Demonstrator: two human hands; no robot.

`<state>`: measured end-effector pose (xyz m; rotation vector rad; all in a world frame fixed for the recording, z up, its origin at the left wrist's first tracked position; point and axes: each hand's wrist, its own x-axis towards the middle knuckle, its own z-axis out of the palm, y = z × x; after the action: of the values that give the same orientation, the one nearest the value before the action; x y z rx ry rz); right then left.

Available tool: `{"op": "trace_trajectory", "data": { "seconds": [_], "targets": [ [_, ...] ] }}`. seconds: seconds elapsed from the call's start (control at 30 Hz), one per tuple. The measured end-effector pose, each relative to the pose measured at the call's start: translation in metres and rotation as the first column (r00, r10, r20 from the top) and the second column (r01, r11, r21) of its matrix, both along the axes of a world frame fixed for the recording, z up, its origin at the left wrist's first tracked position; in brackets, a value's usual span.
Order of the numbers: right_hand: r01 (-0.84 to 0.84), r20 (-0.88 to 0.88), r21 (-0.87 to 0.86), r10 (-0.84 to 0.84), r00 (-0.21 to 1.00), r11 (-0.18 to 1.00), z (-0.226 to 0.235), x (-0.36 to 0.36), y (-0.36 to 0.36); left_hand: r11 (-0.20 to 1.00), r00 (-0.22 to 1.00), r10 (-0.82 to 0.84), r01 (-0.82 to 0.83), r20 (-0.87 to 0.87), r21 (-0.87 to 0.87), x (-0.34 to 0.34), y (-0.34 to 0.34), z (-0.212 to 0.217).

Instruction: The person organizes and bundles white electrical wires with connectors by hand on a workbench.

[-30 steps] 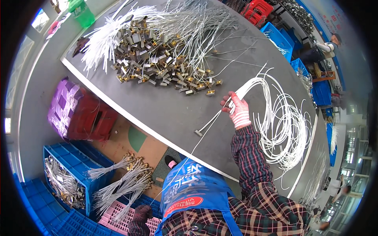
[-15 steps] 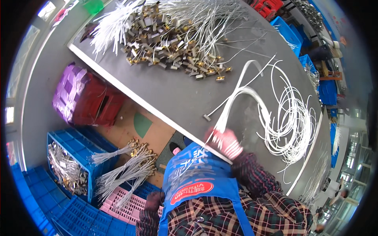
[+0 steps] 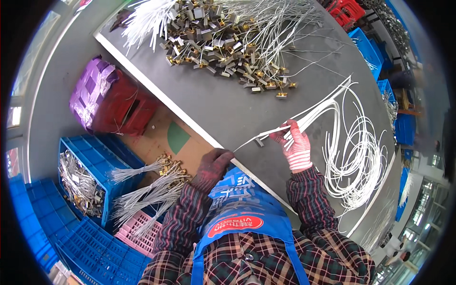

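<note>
R hand [image 3: 296, 146] tight on white tubes [image 3: 317, 113]; L hand [image 3: 213, 167] at tbl edge [image 3: 161, 92] (grip unclear)

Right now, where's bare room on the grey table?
Between the heap of metal parts and the white table edge, left of the right hand; a smaller patch between that hand and the edge. Crowded: the heap and coiled white wires.

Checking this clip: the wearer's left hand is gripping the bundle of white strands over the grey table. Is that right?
Not the left: the head view shows the right hand gripping the bundle of white strands over the grey table.
</note>
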<state>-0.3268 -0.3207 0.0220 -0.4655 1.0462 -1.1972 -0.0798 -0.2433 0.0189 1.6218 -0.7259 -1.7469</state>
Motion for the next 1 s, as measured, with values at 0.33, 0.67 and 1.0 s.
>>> {"op": "trace_trajectory", "data": {
  "seconds": [0.33, 0.67, 1.0],
  "targets": [
    [-0.047, 0.231, -0.148, 0.081, 0.97, 0.988, 0.014, -0.005, -0.04, 0.953, 0.897, -0.011, 0.144, -0.443, 0.268, -0.029, -0.035, -0.003],
    [-0.251, 0.1, -0.182, 0.272, 0.957, 0.951, 0.013, -0.027, -0.048, 0.907, 0.817, -0.009, 0.25, -0.577, 0.339, -0.019, -0.033, -0.004],
    [0.045, -0.063, -0.059, -0.049, 0.997, 0.997, 0.015, -0.065, -0.056, 0.943, 0.955, -0.088, 0.172, -0.283, 0.286, -0.013, -0.036, -0.009]
  ]
}}
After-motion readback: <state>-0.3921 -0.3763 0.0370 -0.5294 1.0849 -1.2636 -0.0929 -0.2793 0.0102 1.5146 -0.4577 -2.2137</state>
